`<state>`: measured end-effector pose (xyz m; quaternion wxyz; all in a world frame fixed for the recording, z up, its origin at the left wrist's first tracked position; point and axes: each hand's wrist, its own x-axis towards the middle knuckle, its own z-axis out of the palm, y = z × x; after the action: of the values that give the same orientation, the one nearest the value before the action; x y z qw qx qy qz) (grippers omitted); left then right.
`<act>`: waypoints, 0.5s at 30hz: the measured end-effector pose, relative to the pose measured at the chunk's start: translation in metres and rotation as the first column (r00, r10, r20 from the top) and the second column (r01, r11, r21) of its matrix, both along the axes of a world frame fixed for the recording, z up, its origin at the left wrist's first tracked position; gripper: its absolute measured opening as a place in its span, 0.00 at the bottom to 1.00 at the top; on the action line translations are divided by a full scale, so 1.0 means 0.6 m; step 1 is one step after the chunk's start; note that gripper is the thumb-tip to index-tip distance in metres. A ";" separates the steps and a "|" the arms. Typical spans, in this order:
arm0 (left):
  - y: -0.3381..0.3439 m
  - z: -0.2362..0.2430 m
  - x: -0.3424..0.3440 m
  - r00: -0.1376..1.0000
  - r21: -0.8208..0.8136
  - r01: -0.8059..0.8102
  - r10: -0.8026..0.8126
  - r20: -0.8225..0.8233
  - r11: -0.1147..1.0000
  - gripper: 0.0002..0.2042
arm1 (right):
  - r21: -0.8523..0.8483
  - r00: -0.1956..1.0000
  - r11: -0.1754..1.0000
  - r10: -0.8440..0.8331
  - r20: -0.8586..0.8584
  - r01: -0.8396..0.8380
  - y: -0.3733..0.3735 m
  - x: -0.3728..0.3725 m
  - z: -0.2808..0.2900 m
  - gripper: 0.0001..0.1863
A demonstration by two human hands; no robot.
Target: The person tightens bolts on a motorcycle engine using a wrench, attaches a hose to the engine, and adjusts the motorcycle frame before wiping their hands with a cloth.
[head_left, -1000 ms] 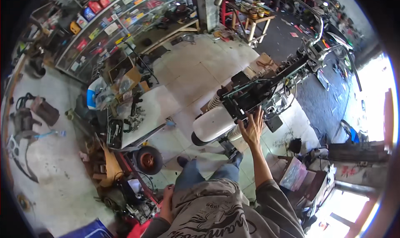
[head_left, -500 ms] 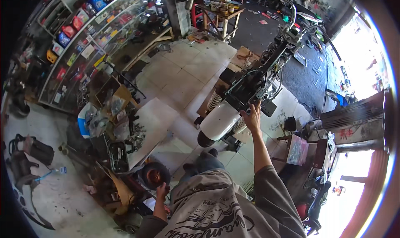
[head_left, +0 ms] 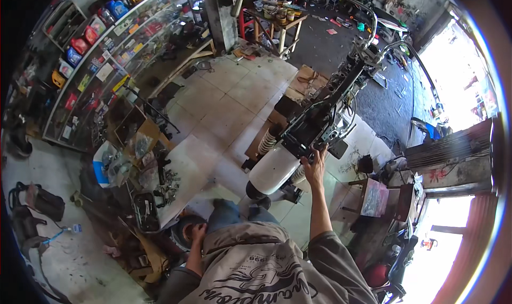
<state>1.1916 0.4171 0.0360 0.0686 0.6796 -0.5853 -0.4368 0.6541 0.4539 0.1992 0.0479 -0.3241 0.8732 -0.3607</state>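
Observation:
A stripped motorcycle (head_left: 306,125) stands before me, its frame bare, with a high handlebar at the far end and a white rear mudguard (head_left: 274,172) at the near end. My right hand (head_left: 316,168) grips the rear of its frame beside the mudguard, thumb toward the guard and fingers along the rail. A coil spring shock absorber (head_left: 268,140) shows on the left side; the right one is partly behind my hand. Down by my left thigh, my left hand (head_left: 198,233) has curled fingers, with nothing visible in it. Behind it is a dark round tyre-like part (head_left: 181,230).
Loose metal parts and a black tray (head_left: 145,211) lie at the left. A glass display case (head_left: 101,80) with bottles on top stands farther left. A wooden table (head_left: 292,29) holds cans at the back. A small wooden stand (head_left: 368,197) is at the right.
My body has moved nearer the motorcycle, and my knees now show. My left hand has come up closer to my thigh. My right hand stays at the frame's rear.

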 end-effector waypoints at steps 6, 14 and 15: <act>-0.094 0.003 0.003 0.954 -0.022 0.282 -0.283 -0.098 0.959 0.17 | 0.125 0.992 0.990 -0.073 0.104 0.060 -0.005 0.020 -0.003 0.31; -0.233 -0.035 0.096 0.926 0.122 0.376 -0.368 -0.083 0.919 0.23 | 0.127 0.982 0.984 -0.142 0.126 0.126 -0.016 0.036 -0.014 0.31; -0.251 -0.031 0.095 0.898 0.112 0.439 -0.432 -0.082 0.891 0.23 | 0.171 0.983 0.975 -0.158 0.094 0.141 -0.020 0.035 -0.014 0.31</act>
<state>1.2486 0.2662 0.0174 -0.0584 0.5217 -0.6916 -0.4961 0.6754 0.4419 0.1907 0.0937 -0.2325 0.9181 -0.3071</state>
